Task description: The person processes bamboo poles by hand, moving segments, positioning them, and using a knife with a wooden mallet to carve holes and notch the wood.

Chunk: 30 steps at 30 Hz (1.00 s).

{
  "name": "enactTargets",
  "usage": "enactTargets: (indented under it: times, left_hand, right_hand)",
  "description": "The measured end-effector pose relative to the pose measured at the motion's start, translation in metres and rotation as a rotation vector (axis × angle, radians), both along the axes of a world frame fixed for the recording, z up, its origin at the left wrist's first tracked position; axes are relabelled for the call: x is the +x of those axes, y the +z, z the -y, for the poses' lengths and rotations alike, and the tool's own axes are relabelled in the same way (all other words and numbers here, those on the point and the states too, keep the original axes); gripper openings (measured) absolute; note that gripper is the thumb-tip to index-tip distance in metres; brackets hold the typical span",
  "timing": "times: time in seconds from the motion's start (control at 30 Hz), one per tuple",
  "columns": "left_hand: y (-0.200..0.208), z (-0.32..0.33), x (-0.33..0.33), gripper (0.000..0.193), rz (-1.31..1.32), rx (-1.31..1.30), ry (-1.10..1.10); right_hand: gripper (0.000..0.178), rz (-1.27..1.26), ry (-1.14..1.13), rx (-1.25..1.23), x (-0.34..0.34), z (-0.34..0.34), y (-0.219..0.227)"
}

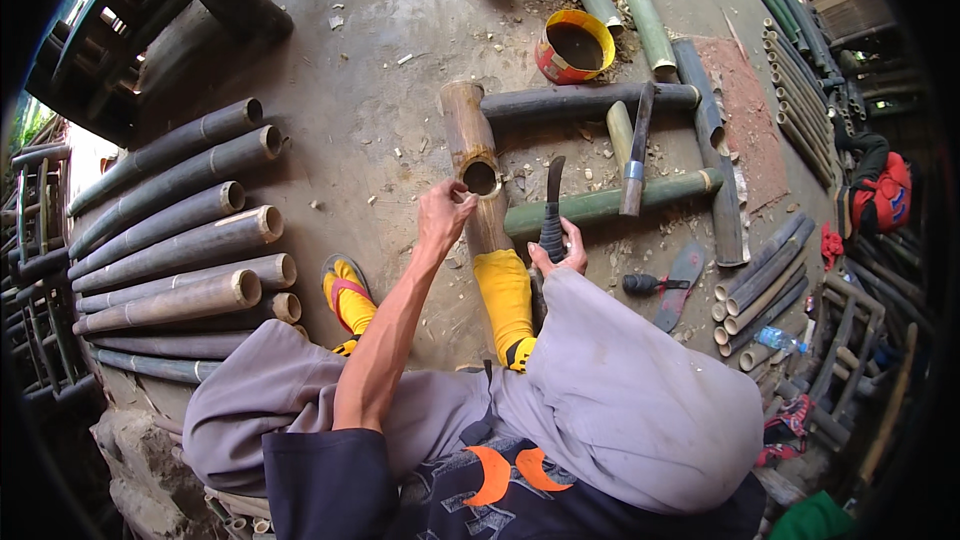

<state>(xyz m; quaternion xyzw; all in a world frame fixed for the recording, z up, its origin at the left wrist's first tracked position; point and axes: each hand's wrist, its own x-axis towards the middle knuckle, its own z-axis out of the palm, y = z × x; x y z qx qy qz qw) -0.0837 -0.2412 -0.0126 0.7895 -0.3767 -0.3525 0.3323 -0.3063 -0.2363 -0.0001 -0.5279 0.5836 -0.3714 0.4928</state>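
Note:
My left hand is closed in a pinch beside the round hole cut in a brown bamboo pole. What its fingertips hold, if anything, is too small to make out. In my right hand is a curved knife, its black-wrapped grip low and its dark blade pointing up and away from me. My right foot, in a yellow sock, rests over the near end of the brown pole. A dark bamboo pole and a green one lie to the right of the holed pole.
A hammer-like tool with a metal band lies across the green pole. Beyond stands a yellow-red bucket of dark liquid. Several cut bamboo poles lie at left. A black-handled tool and a sandal sit at right.

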Motion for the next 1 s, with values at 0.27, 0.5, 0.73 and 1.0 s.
enactTargets:
  times: [0.27, 0.5, 0.73, 1.0]
  left_hand:
    - [-0.01, 0.059, -0.051, 0.02, 0.448, -0.033, -0.289]
    - [-0.037, 0.058, -0.041, 0.01, 0.435, -0.172, -0.333]
    - [-0.029, 0.042, -0.02, 0.01, 0.261, -0.322, -0.016]
    - [-0.031, 0.001, 0.004, 0.027, 0.046, -0.098, 0.069]
  right_hand:
    - [0.063, 0.001, 0.03, 0.048, -0.001, -0.007, 0.012]
    - [0.06, 0.085, -0.006, 0.039, -0.01, -0.008, 0.001]
    - [0.061, 0.017, 0.051, 0.056, -0.013, -0.009, 0.01]
    - [0.049, 0.051, 0.14, 0.011, -0.008, -0.018, 0.022]
